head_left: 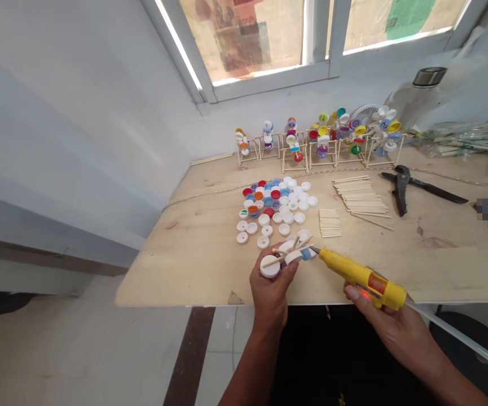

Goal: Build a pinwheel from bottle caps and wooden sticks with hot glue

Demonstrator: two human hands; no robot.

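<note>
My left hand [271, 287] is closed around a small wheel of white bottle caps and thin wooden sticks [286, 255], held just above the near edge of the plywood tabletop [197, 248]. My right hand [390, 327] grips a yellow hot glue gun [362, 277]. The gun's nozzle points left and touches the right side of the cap wheel. A clear glue stick [459, 337] sticks out of the gun's back toward the lower right.
Loose coloured and white bottle caps [275, 206] lie beyond my hands. Short sticks [329, 223] and longer sticks [360, 197] lie to their right, then black pliers [404, 186]. Several finished cap wheels on stick frames [324, 141] line the wall. A bag of sticks [464, 138] lies at the far right.
</note>
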